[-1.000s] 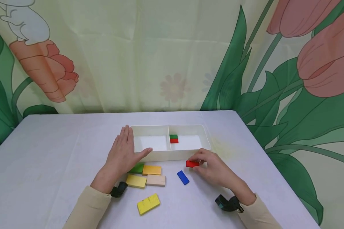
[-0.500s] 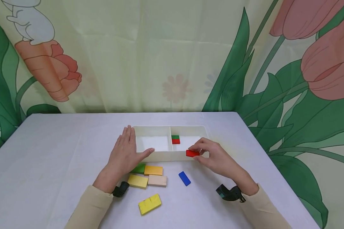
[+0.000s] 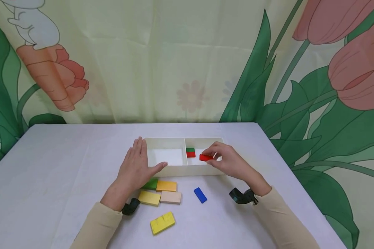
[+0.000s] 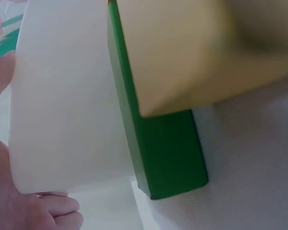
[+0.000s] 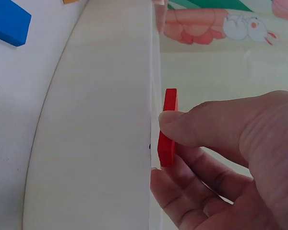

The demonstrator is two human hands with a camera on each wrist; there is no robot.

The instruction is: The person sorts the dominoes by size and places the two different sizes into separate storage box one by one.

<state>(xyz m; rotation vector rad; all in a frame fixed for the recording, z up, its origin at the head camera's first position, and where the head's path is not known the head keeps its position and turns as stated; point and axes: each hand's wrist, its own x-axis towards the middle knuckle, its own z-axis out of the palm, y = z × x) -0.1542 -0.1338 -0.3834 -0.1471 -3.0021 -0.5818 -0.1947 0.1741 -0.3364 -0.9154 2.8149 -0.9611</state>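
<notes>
A white two-compartment box stands on the table. My left hand lies against its left end, fingers straight and thumb over the front rim. Between thumb and fingertips my right hand pinches a small red block, held over the right compartment. The right wrist view shows this red block upright between thumb and fingers, just past the box's front wall. Inside that compartment, a green block and another red block lie against the divider.
In front of the box lie a green block, an orange block, a pale yellow block and a beige block. A bright yellow block lies nearer, a blue block to the right. A printed curtain hangs behind.
My right hand has carried the pinched red block up from the table, over the box's front wall and above the right compartment. The left hand stays at the box's left end.
</notes>
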